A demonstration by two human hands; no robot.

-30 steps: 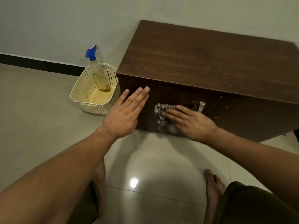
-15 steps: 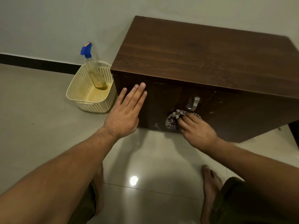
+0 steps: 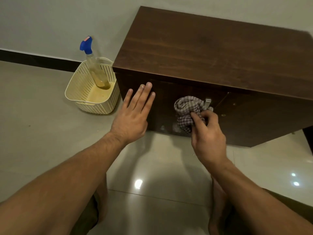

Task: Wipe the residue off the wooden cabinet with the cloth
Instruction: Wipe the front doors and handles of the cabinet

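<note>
Raised since before, cloth now covers handle beside basket.

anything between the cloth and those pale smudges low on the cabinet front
Nothing visible. The cloth, bunched in the right hand, sits just above the pale smudges on the cabinet front; the left hand rests flat, off to the side.

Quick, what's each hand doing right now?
Left hand: open, flat against the dark wooden cabinet.
Right hand: closed on the crumpled checked cloth.
</note>
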